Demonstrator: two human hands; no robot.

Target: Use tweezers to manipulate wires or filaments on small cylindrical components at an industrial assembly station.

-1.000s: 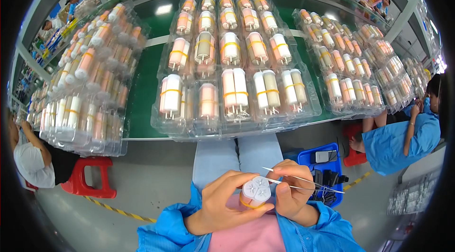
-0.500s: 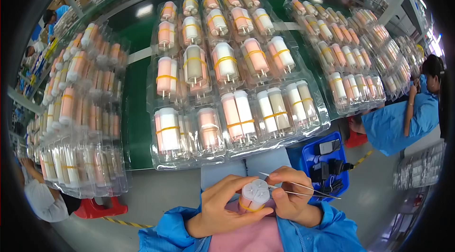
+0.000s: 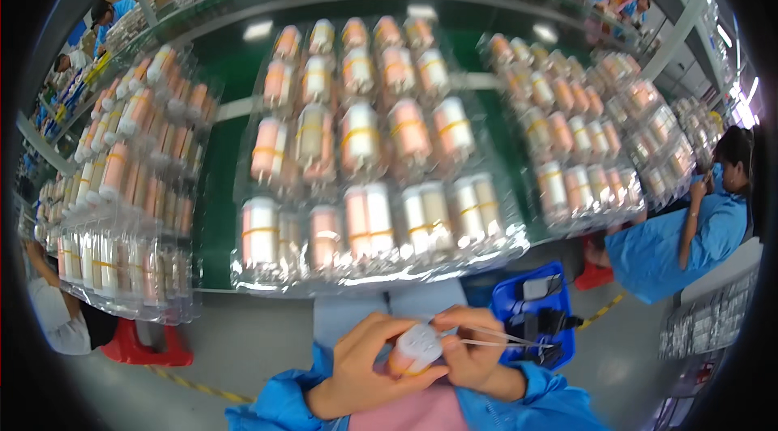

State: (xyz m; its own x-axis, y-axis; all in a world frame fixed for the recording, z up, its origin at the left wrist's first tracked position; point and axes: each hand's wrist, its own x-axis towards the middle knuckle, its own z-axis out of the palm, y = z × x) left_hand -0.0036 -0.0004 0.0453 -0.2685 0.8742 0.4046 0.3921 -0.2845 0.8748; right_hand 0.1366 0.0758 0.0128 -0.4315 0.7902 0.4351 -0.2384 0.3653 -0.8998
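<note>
My left hand (image 3: 354, 360) is wrapped round a small bundle of white and pink cylinders (image 3: 416, 347). A yellow rubber band circles it, and its pale round ends face up. In my right hand (image 3: 476, 356) is a pair of slim metal tweezers (image 3: 509, 340), pinched between thumb and fingers. The handle end points right; the tips are at the bundle's right side, too blurred to place exactly. Both hands are close together in front of my chest, short of the table's near edge. Beyond them lies a clear plastic tray (image 3: 381, 265) of similar banded cylinders.
More trays of cylinders are stacked at left (image 3: 121, 261) and right (image 3: 583, 212) on the green table (image 3: 217, 212). A blue bin (image 3: 499, 301) holding black adapters and cables stands right of my hands. A co-worker in blue (image 3: 681, 228) sits at right, beside a red stool (image 3: 596, 273); another red stool (image 3: 162, 343) is at left.
The view has tipped up and the picture is blurrier. Both hands sit slightly farther left in it, and the right fingers and tweezers are closer against the bundle.
</note>
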